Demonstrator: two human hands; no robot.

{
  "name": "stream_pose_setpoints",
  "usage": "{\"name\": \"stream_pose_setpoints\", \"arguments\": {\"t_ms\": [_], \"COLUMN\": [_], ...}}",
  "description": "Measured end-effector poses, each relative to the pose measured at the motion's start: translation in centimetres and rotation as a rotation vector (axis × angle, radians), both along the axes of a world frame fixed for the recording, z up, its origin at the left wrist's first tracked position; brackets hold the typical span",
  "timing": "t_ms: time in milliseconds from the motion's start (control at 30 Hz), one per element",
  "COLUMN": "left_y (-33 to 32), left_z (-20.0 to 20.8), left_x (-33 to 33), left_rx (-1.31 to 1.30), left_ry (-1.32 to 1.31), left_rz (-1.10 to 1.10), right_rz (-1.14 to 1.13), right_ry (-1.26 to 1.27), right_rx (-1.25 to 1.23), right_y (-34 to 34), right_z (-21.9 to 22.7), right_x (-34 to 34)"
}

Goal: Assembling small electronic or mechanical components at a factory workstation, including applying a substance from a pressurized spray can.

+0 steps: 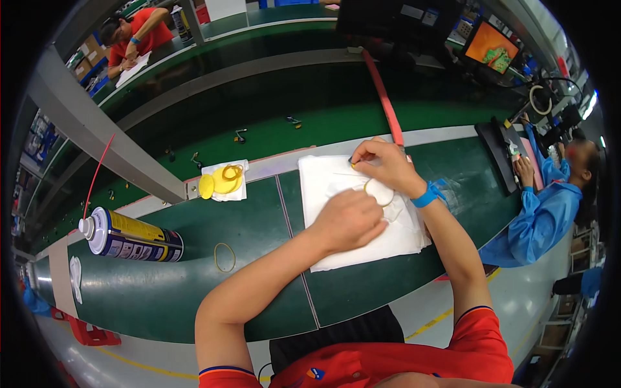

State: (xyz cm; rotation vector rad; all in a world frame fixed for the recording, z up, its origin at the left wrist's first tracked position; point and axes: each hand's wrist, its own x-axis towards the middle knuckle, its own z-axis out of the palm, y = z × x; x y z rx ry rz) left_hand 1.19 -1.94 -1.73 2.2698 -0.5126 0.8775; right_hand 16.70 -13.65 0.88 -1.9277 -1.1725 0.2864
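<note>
- One green bench runs across the view, with two people at work beyond it, one far left, one at the right edge.
- One white cloth lies under both hands.
- One spray can lies on its side, well left of the fingers.
- Left hand: fingers curled nearly closed, pressing down on the cloth; whether they grip anything cannot be told.
- Right hand: fingertips pinched together on a thin tool, just above the left hand.
- One pale ring sits on the cloth between the hands, partly hidden by them.
- One yellow ring lies left of the left fingers; more yellow pieces rest on a small cloth beyond it.
</note>
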Motion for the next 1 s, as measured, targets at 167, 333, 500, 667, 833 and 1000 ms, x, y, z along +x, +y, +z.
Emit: {"name": "stream_pose_setpoints", "arguments": {"t_ms": [167,333,500,667,833,1000], "left_y": [-0.4,-0.3,-0.4,0.0,-0.1,-0.1], "left_z": [-0.5,0.3,-0.1,-0.1,0.3,0.2], "left_x": [-0.3,-0.1,-0.4,-0.5,-0.2,-0.2], "left_rx": [0.222,0.303,0.24,0.245,0.283,0.224], "left_ry": [0.179,0.295,0.189,0.216,0.306,0.256], "left_rz": [-0.2,-0.23,-0.208,-0.195,-0.205,-0.2], "right_rz": [-0.052,-0.269,-0.199,-0.108,0.676,0.903], "right_ry": [-0.237,-0.185,-0.15,0.103,0.489,0.58], "right_rx": [-0.01,0.101,0.043,0.448,1.128,1.072], "right_y": [-0.7,1.1,3.7,3.6,-1.2,-6.5], "right_z": [0.6,0.9,3.1,8.7,16.7,14.0], "right_x": [2.2,4.9,5.1,1.8,-7.2,-7.5]}}
